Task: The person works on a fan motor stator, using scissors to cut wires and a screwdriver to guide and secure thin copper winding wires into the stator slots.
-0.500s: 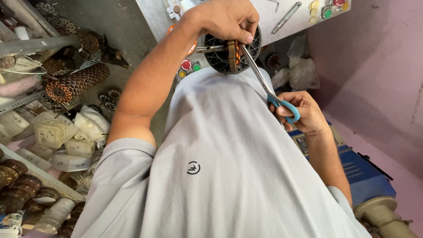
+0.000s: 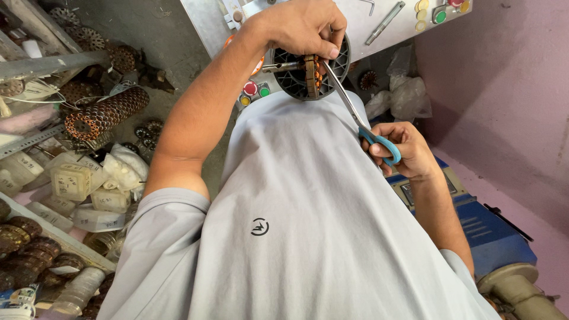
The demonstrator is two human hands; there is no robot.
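scissors at the wound core

left hand (image 2: 302, 26): clamped over the round motor core (image 2: 314, 74), above the grey shirt (image 2: 296, 207). right hand (image 2: 400, 148): closed in the blue-handled scissors (image 2: 355, 115), right of the core; blade tips reach its copper winding.

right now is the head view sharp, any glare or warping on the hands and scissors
Head view: soft even daylight, no hard shadows; the blue-handled steel scissors in the right hand and the round dark motor stator under the left hand look sharp; wide-angle stretch bends the edges.
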